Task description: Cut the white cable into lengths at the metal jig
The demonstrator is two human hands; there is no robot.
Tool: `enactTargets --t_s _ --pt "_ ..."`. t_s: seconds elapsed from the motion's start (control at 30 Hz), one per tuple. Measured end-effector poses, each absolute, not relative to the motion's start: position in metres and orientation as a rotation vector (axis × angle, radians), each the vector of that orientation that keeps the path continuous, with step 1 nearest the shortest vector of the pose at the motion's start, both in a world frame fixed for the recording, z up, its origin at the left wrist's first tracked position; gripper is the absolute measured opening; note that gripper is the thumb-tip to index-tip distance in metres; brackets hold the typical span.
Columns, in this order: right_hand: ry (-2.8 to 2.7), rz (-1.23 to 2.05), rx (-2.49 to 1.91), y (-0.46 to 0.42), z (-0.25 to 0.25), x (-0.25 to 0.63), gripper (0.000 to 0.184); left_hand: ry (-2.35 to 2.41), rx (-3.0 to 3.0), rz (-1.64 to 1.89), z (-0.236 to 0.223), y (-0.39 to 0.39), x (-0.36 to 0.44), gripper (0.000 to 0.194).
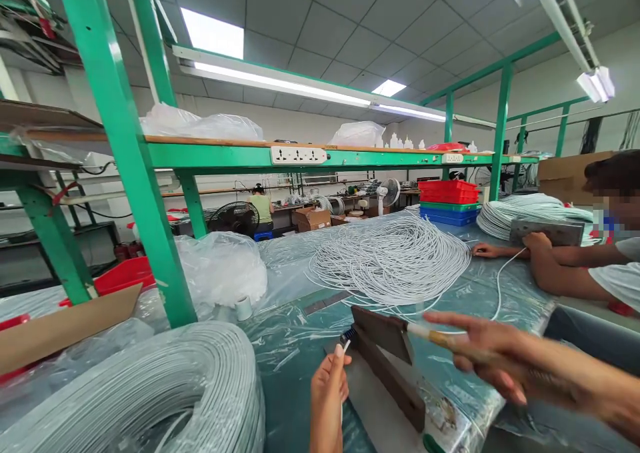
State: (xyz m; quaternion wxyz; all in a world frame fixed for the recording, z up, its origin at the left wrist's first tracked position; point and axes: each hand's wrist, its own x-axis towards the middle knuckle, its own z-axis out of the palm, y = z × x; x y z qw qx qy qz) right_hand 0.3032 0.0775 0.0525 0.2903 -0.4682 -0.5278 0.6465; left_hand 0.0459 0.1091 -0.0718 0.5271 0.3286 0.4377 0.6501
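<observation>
My left hand point(330, 390) is closed, with thumb and finger pinching a thin white cable point(347, 346) whose end stands up between them. Beside it sits a bench cutter with a metal blade plate point(383, 333) tilted upward and a dark spring at its far end. My right hand point(493, 353), smeared by motion, is around the cutter's lever handle point(440, 338), one digit stretched along it. Past the cutter lies a large loose heap of white cable point(395, 260). A wrapped coil of cable point(210, 373) rests at the near left.
At the right, a co-worker's hands point(537, 243) hold or touch a metal plate point(547, 232) near another cable coil point(530, 210). Stacked red and blue trays point(449, 193) stand behind the heap. A green shelf post point(127, 153) rises at the left, near a plastic bag point(220, 266).
</observation>
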Motion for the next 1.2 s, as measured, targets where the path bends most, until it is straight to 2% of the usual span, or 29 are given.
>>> enactTargets --t_s 0.07,0.1,0.23,0.37,0.53,0.67,0.77,0.9,0.93,1.0,1.2 --pt "-1.256 1.88 -1.008 0.097 0.09 0.291 0.04 1.04 0.827 1.568 -0.072 0.103 0.043 0.065" --pt "-1.194 1.922 -0.905 0.108 0.104 0.283 0.04 1.048 0.855 1.571 -0.072 0.1 0.042 0.065" --pt "-1.17 1.878 -0.723 0.164 0.135 0.237 0.06 1.184 0.884 1.6 -0.073 0.091 0.045 0.067" --pt "-1.309 1.737 -0.718 0.228 0.134 0.184 0.067 1.257 0.885 1.735 -0.077 0.093 0.05 0.06" --pt "-1.431 1.668 -0.931 0.286 0.12 0.134 0.073 1.223 0.77 1.764 -0.083 0.103 0.047 0.065" --pt "-1.48 1.603 -1.018 0.302 0.109 0.113 0.067 1.189 0.687 1.771 -0.085 0.108 0.047 0.067" --pt "-1.525 1.447 -1.027 0.294 0.103 0.102 0.055 1.16 0.625 1.782 -0.084 0.109 0.049 0.068" --pt "-1.603 1.16 -0.916 0.246 0.093 0.106 0.054 1.128 0.575 1.806 -0.078 0.106 0.047 0.067" --pt "-1.664 1.125 -0.863 0.228 0.088 0.113 0.047 1.113 0.567 1.816 -0.075 0.104 0.045 0.067" --pt "-1.862 1.123 -0.767 0.187 0.075 0.133 0.026 1.08 0.549 1.835 -0.069 0.098 0.041 0.067" --pt "-2.348 1.356 -0.648 0.09 0.012 0.202 0.025 0.892 0.476 1.889 -0.04 0.074 0.045 0.063"
